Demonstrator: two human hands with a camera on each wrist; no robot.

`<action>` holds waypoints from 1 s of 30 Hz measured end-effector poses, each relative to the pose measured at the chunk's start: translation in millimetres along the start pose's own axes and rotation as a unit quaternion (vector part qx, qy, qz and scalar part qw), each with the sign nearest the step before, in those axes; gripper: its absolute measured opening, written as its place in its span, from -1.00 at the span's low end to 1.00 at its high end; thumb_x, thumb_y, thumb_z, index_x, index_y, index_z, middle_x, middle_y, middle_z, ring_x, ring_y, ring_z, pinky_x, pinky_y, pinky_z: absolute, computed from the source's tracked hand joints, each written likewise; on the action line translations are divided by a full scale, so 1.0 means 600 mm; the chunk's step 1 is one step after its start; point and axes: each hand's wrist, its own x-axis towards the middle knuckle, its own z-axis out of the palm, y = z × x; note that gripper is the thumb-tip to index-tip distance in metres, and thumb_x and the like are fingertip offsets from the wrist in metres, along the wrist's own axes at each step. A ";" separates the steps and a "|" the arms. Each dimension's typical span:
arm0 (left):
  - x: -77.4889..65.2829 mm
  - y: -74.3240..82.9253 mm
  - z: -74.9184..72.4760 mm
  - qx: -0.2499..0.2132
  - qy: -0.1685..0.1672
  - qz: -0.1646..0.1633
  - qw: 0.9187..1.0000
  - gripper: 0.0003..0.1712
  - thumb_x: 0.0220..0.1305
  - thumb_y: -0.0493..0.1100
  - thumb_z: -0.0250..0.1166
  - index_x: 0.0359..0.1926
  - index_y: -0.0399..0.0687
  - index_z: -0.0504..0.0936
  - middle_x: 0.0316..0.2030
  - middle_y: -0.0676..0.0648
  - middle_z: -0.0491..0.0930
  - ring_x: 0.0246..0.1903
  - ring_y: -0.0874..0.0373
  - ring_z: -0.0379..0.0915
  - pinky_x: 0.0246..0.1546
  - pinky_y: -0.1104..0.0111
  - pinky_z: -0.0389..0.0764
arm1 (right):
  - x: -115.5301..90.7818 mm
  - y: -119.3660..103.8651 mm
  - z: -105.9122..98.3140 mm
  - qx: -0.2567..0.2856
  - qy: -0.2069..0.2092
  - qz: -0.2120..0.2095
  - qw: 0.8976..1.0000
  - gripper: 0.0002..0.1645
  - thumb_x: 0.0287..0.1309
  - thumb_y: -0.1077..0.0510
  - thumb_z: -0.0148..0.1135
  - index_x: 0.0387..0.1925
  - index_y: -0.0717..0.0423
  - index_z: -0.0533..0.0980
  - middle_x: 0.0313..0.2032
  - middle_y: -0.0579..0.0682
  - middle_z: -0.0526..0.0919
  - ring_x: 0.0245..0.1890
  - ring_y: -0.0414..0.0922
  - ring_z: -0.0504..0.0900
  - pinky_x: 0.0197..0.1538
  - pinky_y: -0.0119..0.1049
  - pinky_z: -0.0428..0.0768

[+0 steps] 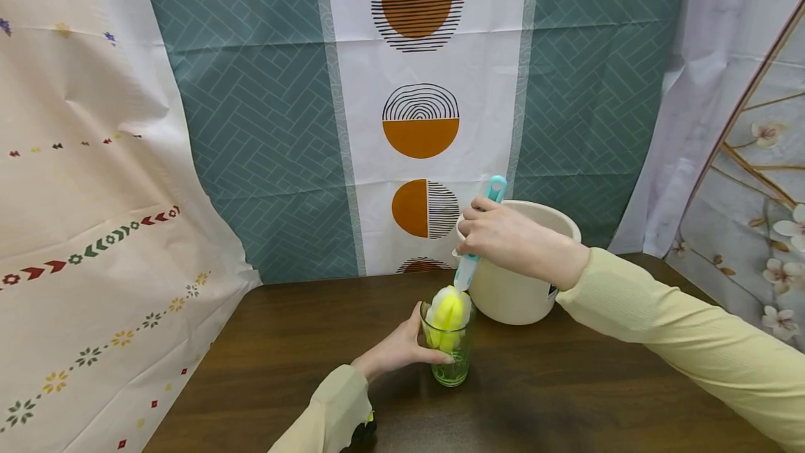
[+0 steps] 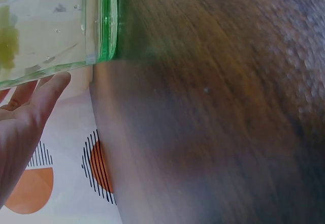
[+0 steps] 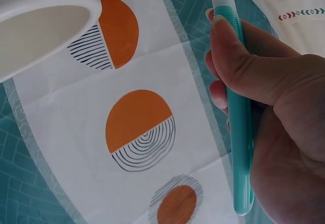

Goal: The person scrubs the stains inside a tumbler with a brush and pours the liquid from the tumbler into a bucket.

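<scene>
Two grips: the left hand holds the glass, likely to steady it; the right hand clasps the brush by its handle, seemingly to guide its head inside.

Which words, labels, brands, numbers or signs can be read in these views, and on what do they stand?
None can be read.
Bucket: small dark mark by the right sleeve, too small to make out.
Brush and glass: no lettering visible.
Backdrop: printed shapes only, no writing.
</scene>
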 end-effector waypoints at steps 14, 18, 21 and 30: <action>0.008 -0.016 0.002 0.010 -0.005 -0.018 1.000 -0.23 -0.39 0.01 0.21 -0.15 0.10 -0.06 -0.28 0.08 0.21 -0.29 0.25 0.15 -0.35 0.32 0.17 | 0.001 -0.010 0.025 0.023 0.017 -0.004 1.000 -0.84 -0.43 0.20 0.14 -0.68 -0.16 0.42 -0.74 -0.15 0.24 -0.58 -0.15 0.16 -0.36 -0.33 0.06; 0.006 -0.009 0.002 0.004 -0.007 -0.013 1.000 -0.26 -0.38 0.00 0.22 -0.16 0.09 -0.05 -0.28 0.07 0.22 -0.29 0.25 0.16 -0.34 0.32 0.17 | 0.004 -0.015 0.030 0.003 0.012 -0.009 1.000 -0.86 -0.43 0.18 0.13 -0.71 -0.17 0.42 -0.72 -0.16 0.29 -0.57 -0.16 0.18 -0.37 -0.33 0.07; 0.008 -0.013 0.002 -0.003 -0.008 -0.004 1.000 -0.26 -0.39 -0.01 0.22 -0.17 0.10 -0.04 -0.29 0.07 0.24 -0.30 0.27 0.18 -0.35 0.35 0.18 | 0.007 -0.019 0.035 -0.010 0.001 -0.014 1.000 -0.86 -0.45 0.17 0.15 -0.69 -0.17 0.43 -0.69 -0.16 0.33 -0.57 -0.17 0.19 -0.39 -0.33 0.06; 0.023 -0.051 0.003 -0.007 -0.007 0.012 1.000 -0.23 -0.41 -0.02 0.23 -0.15 0.10 -0.06 -0.30 0.06 0.27 -0.31 0.27 0.19 -0.37 0.39 0.20 | 0.010 -0.031 0.053 -0.023 -0.001 -0.025 0.999 -0.87 -0.45 0.15 0.15 -0.68 -0.18 0.44 -0.71 -0.15 0.33 -0.56 -0.18 0.22 -0.41 -0.35 0.06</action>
